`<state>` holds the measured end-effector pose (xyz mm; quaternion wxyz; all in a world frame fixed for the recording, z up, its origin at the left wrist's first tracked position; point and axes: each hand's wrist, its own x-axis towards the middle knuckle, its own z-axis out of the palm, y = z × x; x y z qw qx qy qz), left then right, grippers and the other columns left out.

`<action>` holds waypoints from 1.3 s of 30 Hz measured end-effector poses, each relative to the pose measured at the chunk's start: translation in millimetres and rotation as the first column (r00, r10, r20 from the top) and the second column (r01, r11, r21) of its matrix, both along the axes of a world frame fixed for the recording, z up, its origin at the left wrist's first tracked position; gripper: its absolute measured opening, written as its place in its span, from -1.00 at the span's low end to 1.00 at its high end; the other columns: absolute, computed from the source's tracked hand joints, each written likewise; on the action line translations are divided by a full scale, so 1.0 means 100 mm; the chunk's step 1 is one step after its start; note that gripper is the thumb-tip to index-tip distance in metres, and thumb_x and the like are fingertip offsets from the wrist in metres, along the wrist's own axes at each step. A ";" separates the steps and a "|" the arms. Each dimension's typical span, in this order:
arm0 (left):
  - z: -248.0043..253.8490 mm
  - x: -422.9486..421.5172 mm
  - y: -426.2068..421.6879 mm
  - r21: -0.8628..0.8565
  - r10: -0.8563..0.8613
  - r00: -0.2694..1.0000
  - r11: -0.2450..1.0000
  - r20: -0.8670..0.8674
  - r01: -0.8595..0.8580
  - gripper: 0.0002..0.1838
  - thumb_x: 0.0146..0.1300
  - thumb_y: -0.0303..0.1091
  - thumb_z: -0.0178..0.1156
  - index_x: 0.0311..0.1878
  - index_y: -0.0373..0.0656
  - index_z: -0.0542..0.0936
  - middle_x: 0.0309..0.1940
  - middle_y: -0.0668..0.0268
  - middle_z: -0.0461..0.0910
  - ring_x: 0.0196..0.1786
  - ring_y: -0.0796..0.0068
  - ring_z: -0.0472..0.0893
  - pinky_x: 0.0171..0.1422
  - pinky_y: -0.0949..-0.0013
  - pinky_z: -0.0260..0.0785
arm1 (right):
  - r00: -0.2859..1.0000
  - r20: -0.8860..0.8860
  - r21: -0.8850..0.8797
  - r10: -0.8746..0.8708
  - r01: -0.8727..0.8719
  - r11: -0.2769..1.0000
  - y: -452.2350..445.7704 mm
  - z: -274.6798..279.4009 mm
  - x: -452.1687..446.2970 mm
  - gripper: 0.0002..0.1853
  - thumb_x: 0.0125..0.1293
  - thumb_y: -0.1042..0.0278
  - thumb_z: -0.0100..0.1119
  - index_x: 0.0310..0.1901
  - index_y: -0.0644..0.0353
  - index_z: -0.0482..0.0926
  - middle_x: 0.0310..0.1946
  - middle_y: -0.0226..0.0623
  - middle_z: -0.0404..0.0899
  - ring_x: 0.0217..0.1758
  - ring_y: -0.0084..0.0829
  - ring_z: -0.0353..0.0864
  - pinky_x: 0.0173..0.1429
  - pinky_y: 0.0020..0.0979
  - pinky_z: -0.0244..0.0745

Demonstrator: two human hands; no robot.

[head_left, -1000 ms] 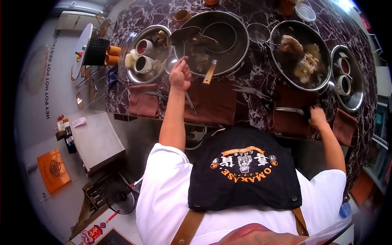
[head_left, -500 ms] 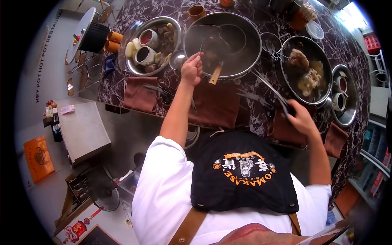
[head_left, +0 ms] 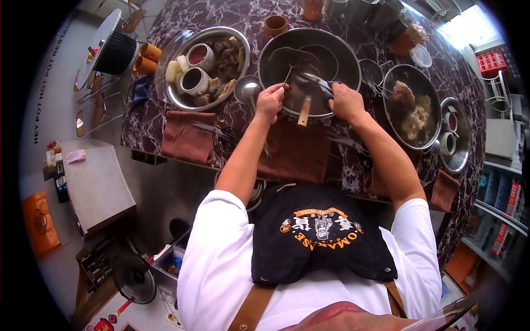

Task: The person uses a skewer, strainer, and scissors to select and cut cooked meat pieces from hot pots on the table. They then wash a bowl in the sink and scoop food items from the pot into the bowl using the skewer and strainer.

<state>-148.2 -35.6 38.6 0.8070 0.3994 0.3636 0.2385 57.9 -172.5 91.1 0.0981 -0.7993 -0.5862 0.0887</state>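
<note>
Pinching a thin metal rod between thumb and fingertips of the left hand, at the near left rim of a large steel pot. Wrapped around a dark-handled metal tool with the right hand, aiming its metal end leftward over the pot, close to the rod; cannot tell whether scissors or tongs. Between the hands, over the pot's near rim, a wooden handle. Just left of the left hand, a ladle; farther left, a steel basin holding food and two white cups. Right of the right hand, a second pot with pale brown chunks. Nearer than both hands, a brown cloth on the marbled surface.
</note>
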 end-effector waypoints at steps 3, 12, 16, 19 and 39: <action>0.02 -0.05 0.04 -0.021 0.011 0.998 1.000 -0.068 -0.012 -0.81 0.42 -0.41 0.00 -0.06 -0.22 0.58 -0.62 0.60 0.29 -0.69 0.83 0.14 -0.66 0.67 -0.08 | 1.000 -0.024 -0.075 -0.020 0.018 0.997 -0.06 0.00 0.02 -0.74 0.14 0.33 0.22 -0.17 0.26 0.52 -0.20 -0.04 0.64 -0.12 -0.03 0.65 -0.04 -0.12 0.54; 0.21 -0.10 0.29 -0.057 0.010 0.998 0.998 0.065 -0.007 -0.81 0.42 -0.41 0.01 -0.02 -0.21 0.56 -0.61 0.59 0.27 -0.68 0.82 0.11 -0.65 0.67 -0.10 | 0.997 0.079 0.146 -0.003 -0.009 0.989 -0.35 0.23 0.21 -0.68 0.02 0.28 0.23 -0.20 0.23 0.46 -0.24 -0.13 0.57 -0.15 -0.09 0.60 -0.07 -0.16 0.54; 0.35 -0.09 0.37 -0.012 -0.027 0.999 1.000 0.028 0.027 -0.80 0.42 -0.41 0.02 -0.01 -0.22 0.58 -0.60 0.58 0.29 -0.68 0.82 0.12 -0.65 0.67 -0.10 | 0.999 0.039 0.131 0.010 -0.015 0.991 -0.28 0.23 0.21 -0.61 0.01 0.19 0.23 -0.16 0.24 0.46 -0.23 -0.13 0.56 -0.09 -0.10 0.58 -0.02 -0.19 0.52; 0.47 -0.07 0.35 0.001 -0.018 1.000 1.000 -0.020 0.018 -0.79 0.42 -0.41 0.02 -0.01 -0.23 0.58 -0.60 0.58 0.31 -0.67 0.82 0.14 -0.64 0.68 -0.09 | 0.999 -0.016 0.089 -0.050 0.051 0.995 -0.36 0.24 0.22 -0.58 0.03 0.15 0.23 -0.14 0.24 0.46 -0.20 -0.12 0.56 -0.07 -0.09 0.58 0.01 -0.19 0.52; 0.26 -0.66 0.26 0.103 -0.213 0.960 0.975 0.181 0.197 -0.72 0.30 -0.46 0.08 0.00 -0.44 0.54 -0.61 0.44 0.33 -0.67 0.69 0.17 -0.60 0.55 -0.06 | 0.994 -0.093 0.409 -0.065 0.098 0.907 -0.84 0.22 0.13 -0.59 -0.02 0.43 0.34 -0.11 0.24 0.43 -0.26 -0.18 0.49 -0.15 -0.15 0.56 -0.12 -0.21 0.49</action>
